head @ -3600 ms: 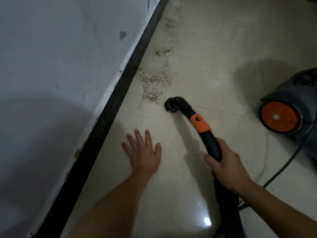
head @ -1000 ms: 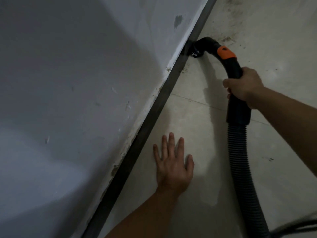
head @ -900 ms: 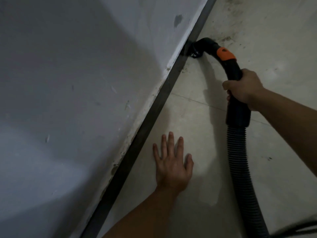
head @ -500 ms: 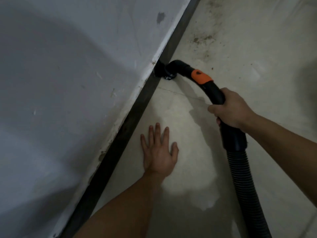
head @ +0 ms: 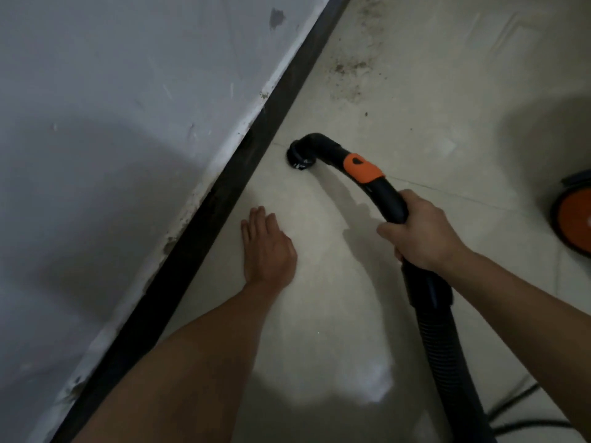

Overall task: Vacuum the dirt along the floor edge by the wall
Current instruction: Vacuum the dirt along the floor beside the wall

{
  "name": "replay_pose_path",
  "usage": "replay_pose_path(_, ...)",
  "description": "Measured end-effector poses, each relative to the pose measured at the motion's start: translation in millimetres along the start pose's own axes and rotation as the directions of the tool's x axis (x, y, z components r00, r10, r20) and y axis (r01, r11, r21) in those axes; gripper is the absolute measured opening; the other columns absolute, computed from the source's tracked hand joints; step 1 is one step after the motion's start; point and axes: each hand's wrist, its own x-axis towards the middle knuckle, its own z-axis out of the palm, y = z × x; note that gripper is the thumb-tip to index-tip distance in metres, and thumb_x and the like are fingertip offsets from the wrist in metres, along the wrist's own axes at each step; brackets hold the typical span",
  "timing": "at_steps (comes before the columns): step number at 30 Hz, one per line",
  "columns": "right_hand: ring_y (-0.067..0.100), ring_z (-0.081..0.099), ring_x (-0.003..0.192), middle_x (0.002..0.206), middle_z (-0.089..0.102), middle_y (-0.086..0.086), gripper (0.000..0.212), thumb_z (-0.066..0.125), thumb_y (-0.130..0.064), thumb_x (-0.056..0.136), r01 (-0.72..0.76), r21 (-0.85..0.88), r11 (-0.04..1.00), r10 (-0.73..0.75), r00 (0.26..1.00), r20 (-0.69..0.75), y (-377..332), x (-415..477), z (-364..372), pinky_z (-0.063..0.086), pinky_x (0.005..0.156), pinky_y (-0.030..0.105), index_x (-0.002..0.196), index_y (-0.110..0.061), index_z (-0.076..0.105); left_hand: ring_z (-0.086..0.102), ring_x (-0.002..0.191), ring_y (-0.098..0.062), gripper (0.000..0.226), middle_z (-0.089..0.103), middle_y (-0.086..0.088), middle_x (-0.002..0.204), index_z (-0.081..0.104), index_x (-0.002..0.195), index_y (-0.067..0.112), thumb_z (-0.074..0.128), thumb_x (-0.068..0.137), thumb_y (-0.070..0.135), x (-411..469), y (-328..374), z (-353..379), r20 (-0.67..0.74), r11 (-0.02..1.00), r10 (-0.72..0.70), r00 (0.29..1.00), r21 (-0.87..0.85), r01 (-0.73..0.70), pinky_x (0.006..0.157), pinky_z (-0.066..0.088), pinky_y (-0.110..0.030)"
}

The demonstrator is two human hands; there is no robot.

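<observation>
Two changes: nozzle [head: 299,158] now off the baseboard [head: 224,193], left hand [head: 267,251] fingers together now; right hand [head: 422,231] fingers clamped round wand [head: 388,199].

A single wide-angle camera worn on the head looks forward and steeply down, close above the floor [head: 415,123]. Both forearms enter from the bottom edge, the left hand [head: 267,247] near centre and the right hand [head: 419,235] gripping the hose handle [head: 388,199]. The wall [head: 112,123] and dark skirting [head: 224,193] cross the left half diagonally. The right edge crops the vacuum body [head: 575,219].
</observation>
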Motion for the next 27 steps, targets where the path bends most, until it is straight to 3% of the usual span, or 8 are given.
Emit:
replay_pose_path(3, 0.034, 0.065, 0.066, 0.083, 0.064, 0.013, 0.031, 0.070, -0.023, 0.077, 0.010, -0.074, 0.997, -0.010, 1.000, 0.004, 1.1, -25.8, 5.2, 0.057, 0.064, 0.043, 0.102, -0.019, 0.052, 0.026, 0.141, -0.036, 0.048, 0.035, -0.025, 0.147, 0.043, 0.135, -0.005, 0.043, 0.090, 0.012, 0.9, -2.4, 0.8, 0.007, 0.998, 0.007, 1.000, 0.062, -0.007, 0.118, 0.013, -0.047)
replay_pose_path(8, 0.023, 0.060, 0.057, 0.065, 0.058, 0.000, 0.026, 0.073, -0.021, 0.074, -0.146, -0.102, 0.984, 0.140, 0.988, -0.068, 68.5, -134.6, -21.4, 0.051, 0.054, 0.037, 0.082, -0.023, 0.048, 0.021, 0.143, -0.035, 0.051, 0.028, -0.023, 0.152, 0.035, 0.142, -0.003, 0.038, 0.096, 0.019, 0.1, 2.3, -1.6, 0.066, 0.989, -0.016, 0.998, 0.149, 0.006, 0.117, 0.012, -0.047)
replay_pose_path(12, 0.016, 0.061, 0.051, 0.060, 0.061, 0.000, 0.026, 0.076, -0.017, 0.074, -0.356, -0.082, 0.931, 0.337, 0.924, -0.182, 123.3, -199.8, -56.6, 0.051, 0.050, 0.038, 0.082, -0.027, 0.053, 0.016, 0.143, -0.038, 0.054, 0.021, -0.026, 0.154, 0.032, 0.144, -0.004, 0.041, 0.098, 0.024, -2.2, 16.4, -5.4, 0.113, 0.992, -0.073, 0.991, 0.109, 0.061, 0.116, 0.010, -0.051)
replay_pose_path(16, 0.015, 0.058, 0.041, 0.054, 0.060, 0.002, 0.025, 0.076, -0.015, 0.074, -0.459, -0.018, 0.888, 0.439, 0.860, -0.261, 147.6, -230.2, -73.8, 0.048, 0.041, 0.034, 0.079, -0.026, 0.054, 0.015, 0.143, -0.041, 0.056, 0.021, -0.028, 0.153, 0.032, 0.144, -0.002, 0.042, 0.097, 0.026, -17.8, 61.9, 2.2, 0.145, 0.996, -0.089, 0.985, 0.030, 0.085, 0.117, 0.008, -0.050)
replay_pose_path(22, 0.014, 0.059, 0.040, 0.057, 0.061, 0.005, 0.027, 0.073, -0.011, 0.076, -0.430, 0.130, 0.894, 0.449, 0.843, -0.298, 145.6, -211.3, -54.5, 0.041, 0.035, 0.019, 0.081, -0.029, 0.054, 0.023, 0.140, -0.044, 0.054, 0.030, -0.031, 0.148, 0.041, 0.138, -0.004, 0.044, 0.093, 0.025, -27.0, 72.6, 20.4, 0.019, 0.997, -0.065, 0.998, 0.034, 0.065, 0.115, 0.014, -0.053)
replay_pose_path(27, 0.012, 0.058, 0.048, 0.063, 0.060, 0.002, 0.024, 0.073, -0.016, 0.075, -0.379, 0.064, 0.923, 0.380, 0.875, -0.298, 133.5, -168.0, -38.7, 0.043, 0.041, 0.024, 0.080, -0.028, 0.052, 0.021, 0.141, -0.042, 0.054, 0.029, -0.029, 0.150, 0.040, 0.140, -0.002, 0.043, 0.093, 0.027, -26.3, 74.2, 19.5, 0.051, 0.997, -0.064, 0.997, 0.055, 0.061, 0.116, 0.014, -0.052)
